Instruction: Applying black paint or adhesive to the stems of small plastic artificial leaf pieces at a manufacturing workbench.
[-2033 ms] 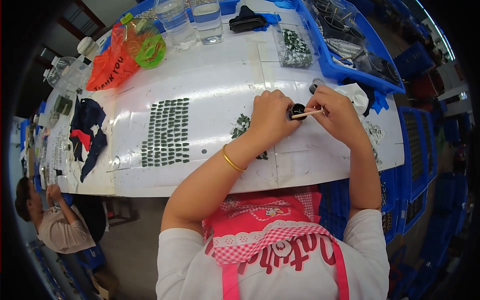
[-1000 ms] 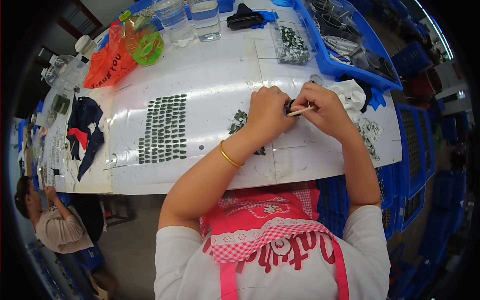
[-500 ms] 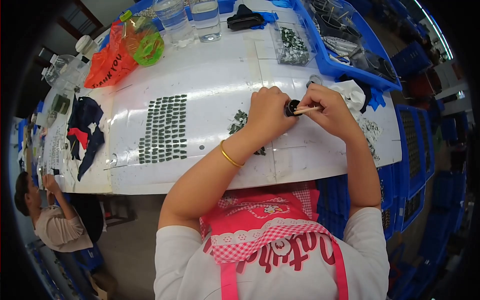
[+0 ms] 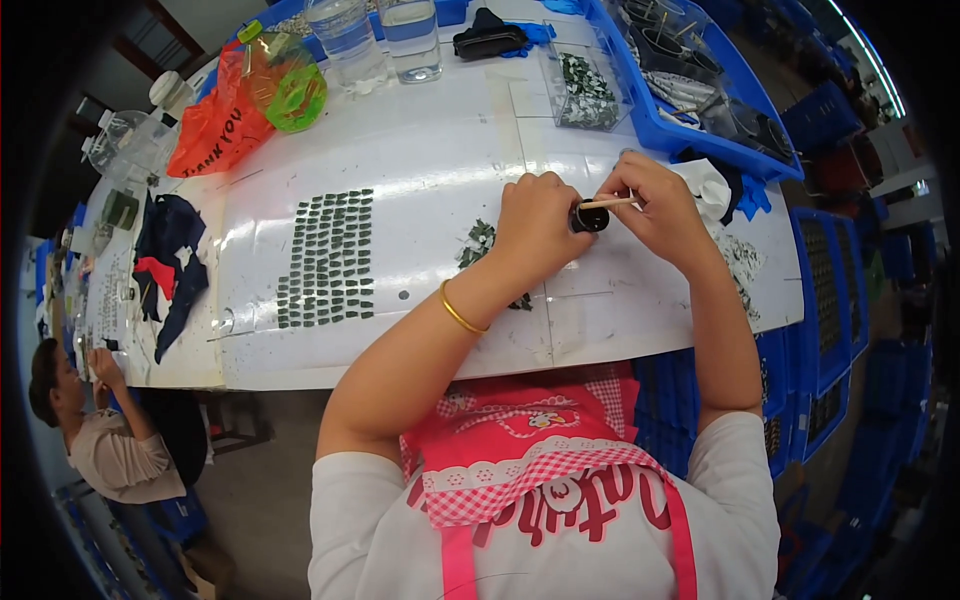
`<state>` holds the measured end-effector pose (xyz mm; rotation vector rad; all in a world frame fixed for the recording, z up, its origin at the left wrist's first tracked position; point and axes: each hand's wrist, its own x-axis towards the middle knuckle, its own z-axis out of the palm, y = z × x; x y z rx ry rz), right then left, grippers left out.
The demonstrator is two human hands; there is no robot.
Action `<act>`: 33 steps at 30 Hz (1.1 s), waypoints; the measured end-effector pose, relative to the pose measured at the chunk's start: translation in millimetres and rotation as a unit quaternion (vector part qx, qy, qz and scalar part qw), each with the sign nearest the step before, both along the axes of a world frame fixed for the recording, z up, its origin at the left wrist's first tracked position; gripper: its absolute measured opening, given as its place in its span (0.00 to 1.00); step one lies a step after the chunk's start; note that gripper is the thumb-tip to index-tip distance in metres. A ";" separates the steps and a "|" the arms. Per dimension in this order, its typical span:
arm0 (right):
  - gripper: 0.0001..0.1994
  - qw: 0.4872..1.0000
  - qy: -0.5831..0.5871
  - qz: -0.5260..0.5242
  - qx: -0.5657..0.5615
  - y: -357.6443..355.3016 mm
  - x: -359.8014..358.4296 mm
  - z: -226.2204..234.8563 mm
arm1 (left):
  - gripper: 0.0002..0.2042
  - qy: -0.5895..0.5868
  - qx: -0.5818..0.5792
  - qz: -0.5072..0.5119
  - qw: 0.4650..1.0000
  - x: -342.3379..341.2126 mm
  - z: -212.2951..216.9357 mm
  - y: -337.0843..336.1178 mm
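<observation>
My left hand (image 4: 535, 225) grips a small black round part (image 4: 590, 217) just above the white table (image 4: 420, 160). My right hand (image 4: 655, 205) pinches a thin wooden stick (image 4: 605, 203) whose tip lies across the top of that black part. A loose heap of small dark green pieces (image 4: 480, 242) lies under my left wrist. Left of it, several rows of the same green pieces (image 4: 328, 258) are laid out in a neat block. A gold bangle sits on my left wrist.
A clear box of green pieces (image 4: 585, 88) and a blue bin (image 4: 700, 90) stand at the back right. Two clear water bottles (image 4: 375, 35), an orange plastic bag (image 4: 215, 115) and dark cloths (image 4: 165, 255) lie at the back and left. Another person (image 4: 105, 440) sits at lower left.
My hands stayed together over the table, shifting slightly left and back right. The stick has turned a little across the black part.
</observation>
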<state>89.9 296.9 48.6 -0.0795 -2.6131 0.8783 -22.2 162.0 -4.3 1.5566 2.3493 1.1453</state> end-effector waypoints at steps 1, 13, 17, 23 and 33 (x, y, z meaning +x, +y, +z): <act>0.05 1.000 0.014 0.001 -0.002 -2.9 -4.1 -2.6 | 0.09 0.000 -0.001 0.001 1.000 -0.1 -0.2 -0.1; 0.04 0.999 0.047 0.001 -0.028 -5.9 -8.0 -5.6 | 0.09 0.004 0.015 0.001 1.000 -0.5 -2.3 0.2; 0.04 0.999 0.018 0.029 -0.036 -12.4 -0.5 -2.0 | 0.09 -0.008 -0.006 0.003 1.000 -0.7 1.2 -0.3; 0.04 0.999 0.028 -0.025 -0.001 0.2 2.8 -4.2 | 0.10 0.072 0.039 0.015 0.996 -1.0 -0.7 -0.7; 0.05 0.999 -0.005 0.000 -0.038 -5.9 6.0 -4.1 | 0.10 0.075 0.042 0.018 0.996 -1.1 -3.2 -0.6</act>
